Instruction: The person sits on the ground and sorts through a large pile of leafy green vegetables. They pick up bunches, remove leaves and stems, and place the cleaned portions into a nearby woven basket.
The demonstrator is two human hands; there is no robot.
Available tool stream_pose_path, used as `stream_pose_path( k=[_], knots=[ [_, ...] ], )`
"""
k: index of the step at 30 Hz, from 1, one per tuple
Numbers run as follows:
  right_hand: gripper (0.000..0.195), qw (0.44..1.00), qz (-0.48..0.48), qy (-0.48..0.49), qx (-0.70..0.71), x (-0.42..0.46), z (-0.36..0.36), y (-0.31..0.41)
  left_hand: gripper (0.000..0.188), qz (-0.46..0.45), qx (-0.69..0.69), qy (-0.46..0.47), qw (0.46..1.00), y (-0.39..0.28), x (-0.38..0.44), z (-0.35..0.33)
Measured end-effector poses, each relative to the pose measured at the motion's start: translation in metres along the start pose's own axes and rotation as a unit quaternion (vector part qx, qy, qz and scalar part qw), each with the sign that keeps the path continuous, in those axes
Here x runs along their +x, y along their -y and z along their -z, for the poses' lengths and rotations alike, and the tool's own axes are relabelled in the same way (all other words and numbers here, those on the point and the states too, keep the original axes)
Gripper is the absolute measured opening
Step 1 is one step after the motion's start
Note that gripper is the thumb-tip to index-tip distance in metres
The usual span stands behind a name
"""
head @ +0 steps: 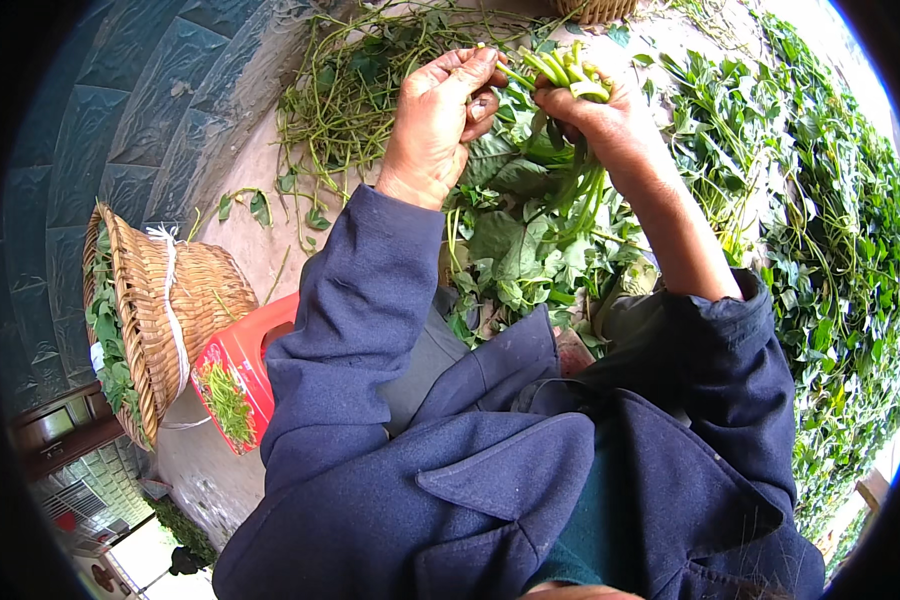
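My right hand (pixel 596 112) is closed around a bunch of green leaf stems (pixel 562 69); their cut ends point up and the leaves hang below the fist. Close beside it, my left hand (pixel 446 105) pinches the end of a single green stem (pixel 516 76) between thumb and fingers. This stem runs across to the bunch. A heap of broad green leaves (pixel 521 244), apparently sweet potato leaves, lies below both hands, in front of my lap.
Tangled, mostly bare vines (pixel 330 112) lie at the upper left. Leafy vines (pixel 840 225) spread along the right. A tilted wicker basket (pixel 187 277) with leaves and a red plastic container (pixel 274 330) holding short green pieces stand at the left. Another wicker basket (pixel 596 9) shows at the top.
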State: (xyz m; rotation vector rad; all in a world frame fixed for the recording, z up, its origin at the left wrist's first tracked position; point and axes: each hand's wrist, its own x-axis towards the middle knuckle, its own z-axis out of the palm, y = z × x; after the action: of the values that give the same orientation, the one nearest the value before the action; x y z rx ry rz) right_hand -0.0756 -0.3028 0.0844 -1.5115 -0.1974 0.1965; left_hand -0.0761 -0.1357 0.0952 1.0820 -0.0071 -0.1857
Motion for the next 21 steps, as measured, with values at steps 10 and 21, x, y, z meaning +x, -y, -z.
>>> stream_pose_path(
  k=[10,21],
  knots=[
    [0.019,0.999,0.025,0.030,0.030,-0.001,-0.002,-0.001,0.013,0.051,-0.018,0.008,0.999,0.005,0.001,0.004],
    [0.032,0.975,0.096,-0.069,-0.190,0.017,0.027,-0.015,0.019,0.071,0.071,0.031,0.994,0.003,-0.001,0.002]
  ],
)
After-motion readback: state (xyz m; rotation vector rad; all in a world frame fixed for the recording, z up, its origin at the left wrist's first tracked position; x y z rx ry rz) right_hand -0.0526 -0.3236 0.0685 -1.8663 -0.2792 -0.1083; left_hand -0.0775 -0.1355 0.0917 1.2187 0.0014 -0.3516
